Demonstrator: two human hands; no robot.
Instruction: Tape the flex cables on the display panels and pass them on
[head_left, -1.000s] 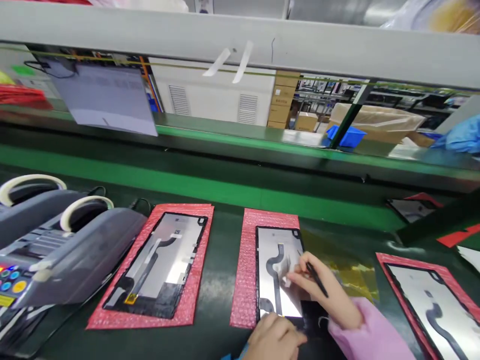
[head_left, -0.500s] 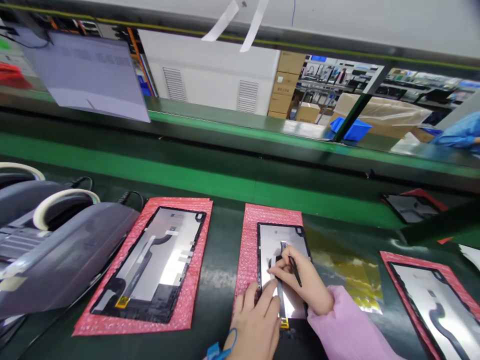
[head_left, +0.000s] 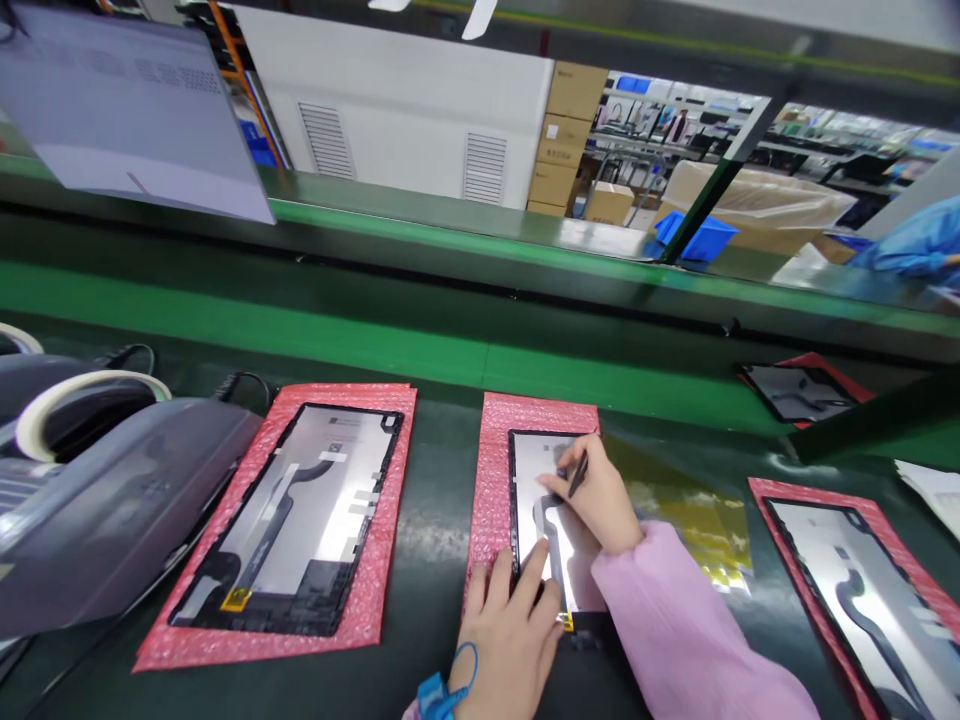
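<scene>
A display panel (head_left: pixel 534 458) with a silvery back and black frame lies in front of me on a pink bubble-wrap sheet (head_left: pixel 491 480). My left hand (head_left: pixel 510 625) rests on its lower left part with the fingers spread, near the dark ribbon cable (head_left: pixel 556 560) and its yellow end. Over the upper part of the panel, my right hand (head_left: pixel 600 495) is closed round a slim black tool (head_left: pixel 577 474); its exact kind is unclear. Thumb and forefinger are close to the panel's surface, and the hand covers some of the panel's right side.
Another panel (head_left: pixel 330 500) on pink wrap lies left, beside a grey machine (head_left: pixel 142 500) with a tape roll (head_left: pixel 82 385). Yellow film sheets (head_left: pixel 697 520) lie right of my hand. Further right are a third panel (head_left: pixel 847 570) and a green post (head_left: pixel 885 410). A blue sleeve (head_left: pixel 915 245) shows beyond.
My right hand has moved up the panel, away from the ribbon cable's bend and the white strip it was pinching there. My left hand stays on the panel. The view has shifted slightly.
</scene>
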